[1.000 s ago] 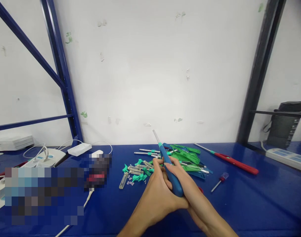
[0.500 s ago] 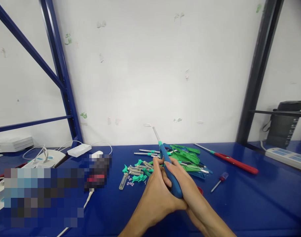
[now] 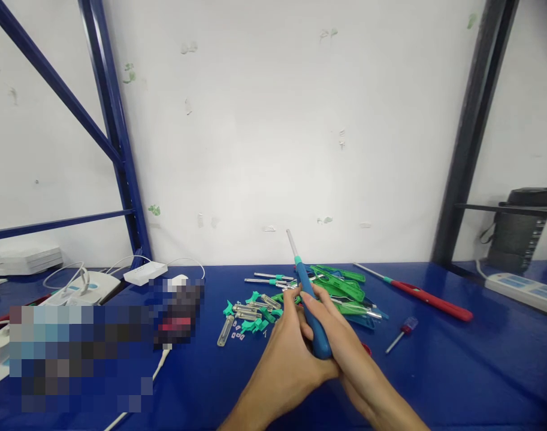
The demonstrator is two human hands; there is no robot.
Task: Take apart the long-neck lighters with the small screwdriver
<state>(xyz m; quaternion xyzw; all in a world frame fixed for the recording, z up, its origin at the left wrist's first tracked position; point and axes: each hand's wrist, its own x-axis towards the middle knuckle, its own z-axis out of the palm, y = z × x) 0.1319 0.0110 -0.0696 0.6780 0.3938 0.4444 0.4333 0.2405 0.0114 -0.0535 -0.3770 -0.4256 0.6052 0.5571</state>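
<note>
Both of my hands are wrapped round a blue long-necked lighter (image 3: 316,326), its metal tube tilted up and away towards the wall. My left hand (image 3: 291,347) is closed on the handle from the left, and my right hand (image 3: 338,335) presses against it from the right. Some fingers are hidden behind the handle. Just beyond them lies a pile of green lighter casing halves (image 3: 342,284) and metal tubes (image 3: 266,279). Left of my hands are clear fuel tanks (image 3: 226,330), turquoise plastic parts (image 3: 254,325) and tiny pale pieces (image 3: 238,332).
A red long-necked lighter (image 3: 428,296) and a small screwdriver (image 3: 403,332) lie to the right on the blue table (image 3: 196,389). Power strips (image 3: 525,290) and white cables are at both sides. Part of the left is blurred out. Blue shelf posts (image 3: 115,137) flank the wall.
The blue lighter has turned slightly, its tip now a little further right, with both hands still around it. The whole view has shifted slightly.
</note>
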